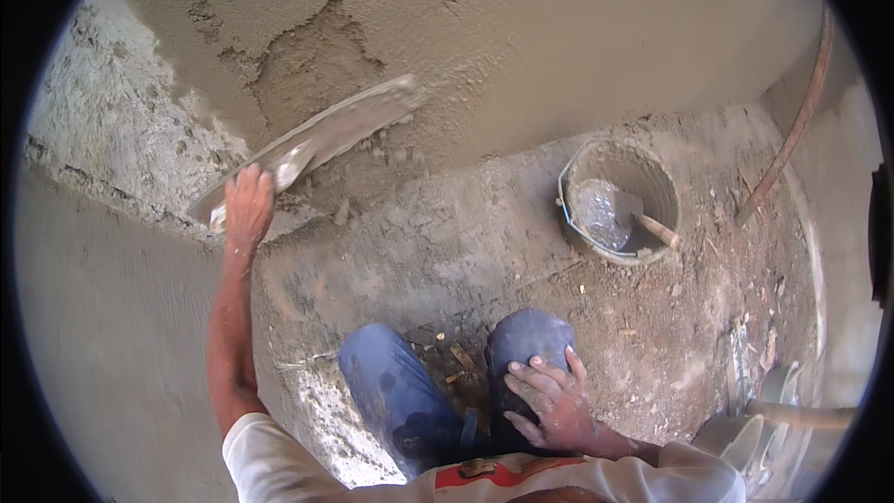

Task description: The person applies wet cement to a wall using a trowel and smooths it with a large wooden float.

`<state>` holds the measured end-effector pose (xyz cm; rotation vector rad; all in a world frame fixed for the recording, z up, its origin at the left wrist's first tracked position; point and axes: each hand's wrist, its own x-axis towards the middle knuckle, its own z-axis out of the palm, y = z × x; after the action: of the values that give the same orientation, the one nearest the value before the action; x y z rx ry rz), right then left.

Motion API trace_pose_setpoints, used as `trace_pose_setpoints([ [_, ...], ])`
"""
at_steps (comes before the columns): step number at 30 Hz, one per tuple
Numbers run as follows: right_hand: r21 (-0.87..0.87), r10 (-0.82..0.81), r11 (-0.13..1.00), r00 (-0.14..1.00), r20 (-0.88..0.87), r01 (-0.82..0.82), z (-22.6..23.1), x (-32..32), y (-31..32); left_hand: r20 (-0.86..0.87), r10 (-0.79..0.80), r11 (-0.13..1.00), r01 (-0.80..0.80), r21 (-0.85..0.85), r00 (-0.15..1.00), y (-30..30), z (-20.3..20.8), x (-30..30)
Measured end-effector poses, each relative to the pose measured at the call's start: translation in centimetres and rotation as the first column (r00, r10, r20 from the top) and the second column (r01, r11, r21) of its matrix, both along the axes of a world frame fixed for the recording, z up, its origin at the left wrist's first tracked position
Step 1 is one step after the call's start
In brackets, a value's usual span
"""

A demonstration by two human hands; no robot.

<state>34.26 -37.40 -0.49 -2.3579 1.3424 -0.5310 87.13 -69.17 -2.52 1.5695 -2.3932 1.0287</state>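
Observation:
My left hand [249,207] is closed around the handle of a long plastering float [349,123], whose blade lies against the wet grey plaster [559,37] of the wall. Around the float the plaster is rough, with a ragged hollow [317,56] just above it. To the left, a pale, uncoated patch [121,84] of wall shows. My right hand [549,401] rests on my right knee, its fingers spread over the blue trousers [521,340] and holding nothing.
A mortar-stained bucket [666,182] stands on the dirty floor [419,251], with water and a wooden-handled trowel [659,230] in it. A brown hose [801,121] hangs at the right. Lower right lie a wooden handle [801,414] and more containers. Small debris litters the floor.

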Motion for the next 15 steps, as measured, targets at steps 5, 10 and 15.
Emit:
trace_pose_setpoints([
  [5,0.163,-0.181,0.98,0.85,0.494,0.114,-2.4,-4.9,-1.8,-0.105,0.013,0.999,-0.007,0.053,0.994,8.6,-1.5,0.6],
  [10,0.228,-0.122,0.974,0.824,0.554,-0.009,-3.7,-5.1,-9.4,-0.354,0.058,0.997,-0.07,-0.021,0.934,13.6,-0.5,-4.2],
  [15,0.222,0.183,0.885,0.744,0.643,-0.41,-3.8,0.1,-13.2,-0.712,0.046,0.962,-0.224,-0.158,0.701,12.2,4.8,-8.7],
])
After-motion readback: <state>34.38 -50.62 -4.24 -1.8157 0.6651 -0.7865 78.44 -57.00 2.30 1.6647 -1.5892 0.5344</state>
